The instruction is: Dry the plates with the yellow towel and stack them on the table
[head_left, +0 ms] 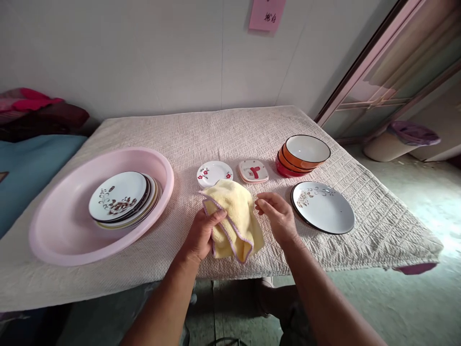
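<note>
A yellow towel (236,206) with a purple stitched edge is bunched up in my left hand (203,230), the thumb pressing on its front. My right hand (276,214) is beside the towel's right edge, its fingers curled together; whether they pinch anything is hidden. Just behind the towel lies a small white plate (215,172) with red flowers, partly covered by it. Squarish pink-rimmed dishes (254,170) with a red picture sit stacked to its right. Near my right hand rests a stack of dark-rimmed white plates (326,209) with a brown floral pattern.
At the left stands a large pink basin (54,230) containing a stack of plates (117,194). Nested orange and red bowls (304,154) are at the back right. A quilted white cloth (201,132) covers the table. A bin (392,142) stands on the floor at right.
</note>
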A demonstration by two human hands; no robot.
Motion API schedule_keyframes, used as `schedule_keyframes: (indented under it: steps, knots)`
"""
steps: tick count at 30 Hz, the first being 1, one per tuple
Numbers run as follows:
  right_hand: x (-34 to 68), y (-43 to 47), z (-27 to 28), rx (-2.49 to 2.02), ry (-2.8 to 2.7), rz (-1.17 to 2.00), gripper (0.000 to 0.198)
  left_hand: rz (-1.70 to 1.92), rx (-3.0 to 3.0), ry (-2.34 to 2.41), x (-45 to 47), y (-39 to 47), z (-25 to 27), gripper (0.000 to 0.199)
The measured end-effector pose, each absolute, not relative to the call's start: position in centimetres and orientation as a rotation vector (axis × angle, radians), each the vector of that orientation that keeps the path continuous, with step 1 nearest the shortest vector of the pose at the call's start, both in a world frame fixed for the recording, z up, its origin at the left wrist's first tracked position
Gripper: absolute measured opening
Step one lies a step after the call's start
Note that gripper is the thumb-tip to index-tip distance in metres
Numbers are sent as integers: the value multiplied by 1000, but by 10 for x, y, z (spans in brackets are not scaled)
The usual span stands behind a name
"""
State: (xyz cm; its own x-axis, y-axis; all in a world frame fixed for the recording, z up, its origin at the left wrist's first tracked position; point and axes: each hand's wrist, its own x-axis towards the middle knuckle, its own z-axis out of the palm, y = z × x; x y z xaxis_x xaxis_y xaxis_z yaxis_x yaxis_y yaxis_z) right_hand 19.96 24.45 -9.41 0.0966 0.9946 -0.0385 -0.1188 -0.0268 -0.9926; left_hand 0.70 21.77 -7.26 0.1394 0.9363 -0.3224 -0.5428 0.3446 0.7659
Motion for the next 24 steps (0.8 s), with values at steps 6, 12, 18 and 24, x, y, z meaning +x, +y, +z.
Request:
schedule_keyframes:
  steps: [6,12,18,24]
  knots:
    - [192,224,-106,-1024,-1295,1303,43,1107,667,963,13,215,-77,39]
    - [176,215,-99,-1101,-1336,1288,44,1042,702,806,16,216,-78,46]
    - [184,219,-99,-1048,-1074,1438,24,1059,604,806,19,217,-75,37]
    - [205,225,-71,-1193,-787,1522,21,1162,556,971,9,219,-80,41]
